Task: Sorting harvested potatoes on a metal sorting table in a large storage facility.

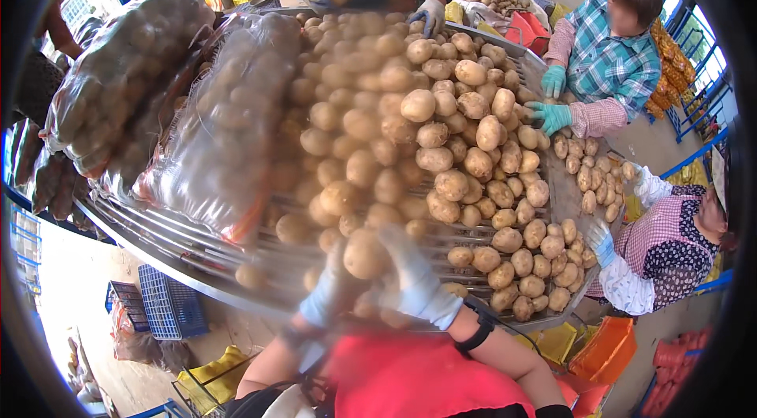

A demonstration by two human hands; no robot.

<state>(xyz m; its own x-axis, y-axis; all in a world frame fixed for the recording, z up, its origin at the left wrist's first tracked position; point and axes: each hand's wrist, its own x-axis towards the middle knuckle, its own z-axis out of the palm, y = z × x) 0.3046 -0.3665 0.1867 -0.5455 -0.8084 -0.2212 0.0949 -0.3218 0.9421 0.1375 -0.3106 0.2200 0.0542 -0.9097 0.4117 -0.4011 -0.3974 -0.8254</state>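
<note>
A large round potato (367, 254) sits between my two gloved hands at the near edge of the sorting table. My left hand (325, 296), in a light-blue glove, closes on its left side. From the right, the fingers of my right hand (422, 284), gloved alike, press against the same potato; a smeared patch in the picture blurs their tips. More potatoes lie partly hidden between and below my wrists. Beyond my hands, a big heap of potatoes (465, 134) covers the slatted metal table (185, 240).
Filled mesh sacks (225, 130) lie on the table's left side. Across from me, a gloved co-worker's hand (430, 17) touches the heap; two more people work on the right. Blue crates (169, 304) stand on the floor at left, orange and yellow crates (603, 351) at lower right.
</note>
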